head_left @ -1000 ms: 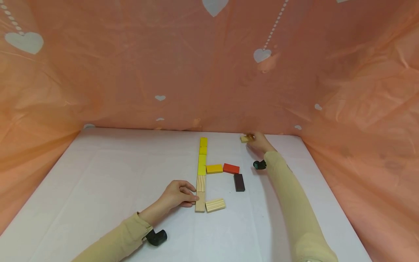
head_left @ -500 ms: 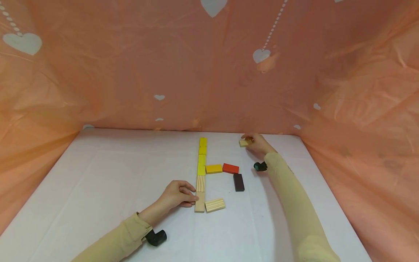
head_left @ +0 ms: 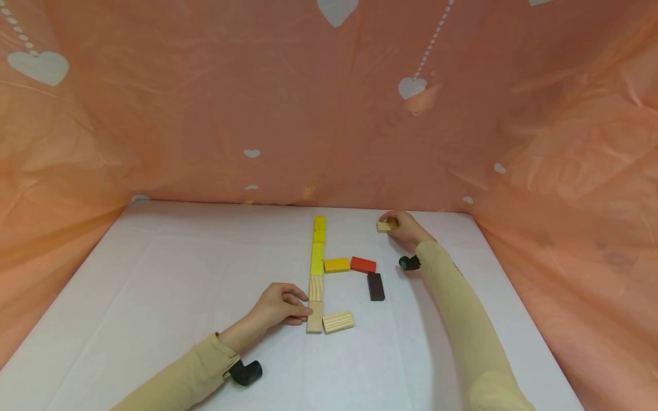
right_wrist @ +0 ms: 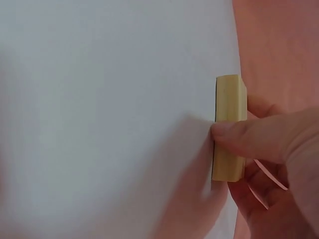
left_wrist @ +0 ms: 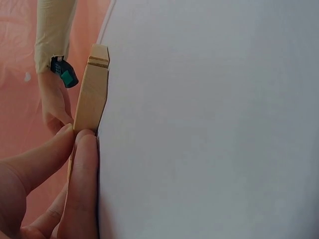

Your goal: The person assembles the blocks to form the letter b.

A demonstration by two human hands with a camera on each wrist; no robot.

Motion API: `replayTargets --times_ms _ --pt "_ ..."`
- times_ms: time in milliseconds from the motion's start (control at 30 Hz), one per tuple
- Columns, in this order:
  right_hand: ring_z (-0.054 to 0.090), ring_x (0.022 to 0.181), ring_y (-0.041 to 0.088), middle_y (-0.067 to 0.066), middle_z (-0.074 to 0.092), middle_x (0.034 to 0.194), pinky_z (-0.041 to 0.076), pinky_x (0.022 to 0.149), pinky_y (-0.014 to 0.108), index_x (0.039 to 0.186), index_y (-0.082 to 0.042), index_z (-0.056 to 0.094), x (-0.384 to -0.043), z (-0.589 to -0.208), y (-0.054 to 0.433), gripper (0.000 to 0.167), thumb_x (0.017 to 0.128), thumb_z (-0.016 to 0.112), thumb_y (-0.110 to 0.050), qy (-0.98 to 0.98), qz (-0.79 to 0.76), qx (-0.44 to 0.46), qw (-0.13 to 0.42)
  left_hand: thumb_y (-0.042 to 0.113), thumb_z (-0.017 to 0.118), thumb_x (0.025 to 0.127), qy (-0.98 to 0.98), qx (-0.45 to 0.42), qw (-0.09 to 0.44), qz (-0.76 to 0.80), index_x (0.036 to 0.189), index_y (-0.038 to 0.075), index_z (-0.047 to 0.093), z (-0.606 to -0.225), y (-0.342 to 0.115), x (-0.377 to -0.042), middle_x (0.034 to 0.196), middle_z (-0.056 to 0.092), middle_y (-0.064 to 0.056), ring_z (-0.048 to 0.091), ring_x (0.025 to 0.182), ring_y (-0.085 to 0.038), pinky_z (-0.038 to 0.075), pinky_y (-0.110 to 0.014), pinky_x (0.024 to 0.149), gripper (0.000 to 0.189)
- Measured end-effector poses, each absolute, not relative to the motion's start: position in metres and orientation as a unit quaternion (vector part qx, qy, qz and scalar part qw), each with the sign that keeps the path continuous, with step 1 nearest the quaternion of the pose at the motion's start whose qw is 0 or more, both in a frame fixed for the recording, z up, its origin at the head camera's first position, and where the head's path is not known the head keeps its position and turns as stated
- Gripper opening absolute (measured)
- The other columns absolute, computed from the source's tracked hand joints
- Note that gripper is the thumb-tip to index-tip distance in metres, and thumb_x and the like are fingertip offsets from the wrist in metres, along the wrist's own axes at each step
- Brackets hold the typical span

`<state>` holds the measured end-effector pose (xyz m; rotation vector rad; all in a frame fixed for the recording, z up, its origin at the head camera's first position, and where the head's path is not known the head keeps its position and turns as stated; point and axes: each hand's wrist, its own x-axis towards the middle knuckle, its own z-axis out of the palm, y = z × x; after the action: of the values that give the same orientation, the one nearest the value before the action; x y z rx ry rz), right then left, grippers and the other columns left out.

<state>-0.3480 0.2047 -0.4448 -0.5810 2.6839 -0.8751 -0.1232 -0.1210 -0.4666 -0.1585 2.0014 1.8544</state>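
Observation:
My right hand pinches a pale wooden block near the table's back edge, right of the column. In the right wrist view, the thumb lies across one face of this block, with fingers behind it. My left hand has its thumb and fingertips on a plain wooden block at the column's near end. Its thumb and index finger meet that block in the left wrist view. Farther up the column lie a striped wooden block and yellow blocks.
Right of the column lie an orange-yellow block, a red block and a dark brown block. A striped block sits at an angle beside the near end. Orange sheeting surrounds the white table.
My right hand has come slightly toward me with its pale block, which sits a little lower in the head view. The left hand and the other blocks stay as they were.

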Motion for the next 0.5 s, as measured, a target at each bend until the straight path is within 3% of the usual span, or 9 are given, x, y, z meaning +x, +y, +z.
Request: replayTargets --times_ms 500 --pt "0.048 0.108 0.034 0.017 0.054 0.119 0.042 0.099 0.051 0.12 -0.005 0.06 -0.335 -0.427 0.21 0.035 0.086 0.064 0.003 0.924 -0.297 -0.215 0.104 -0.005 0.078 0.075 0.718 -0.06 0.201 0.664 0.099 -0.008 0.061 -0.469 -0.121 -0.128 0.073 0.066 -0.01 0.067 0.063 -0.019 0.06 -0.031 0.059 0.03"
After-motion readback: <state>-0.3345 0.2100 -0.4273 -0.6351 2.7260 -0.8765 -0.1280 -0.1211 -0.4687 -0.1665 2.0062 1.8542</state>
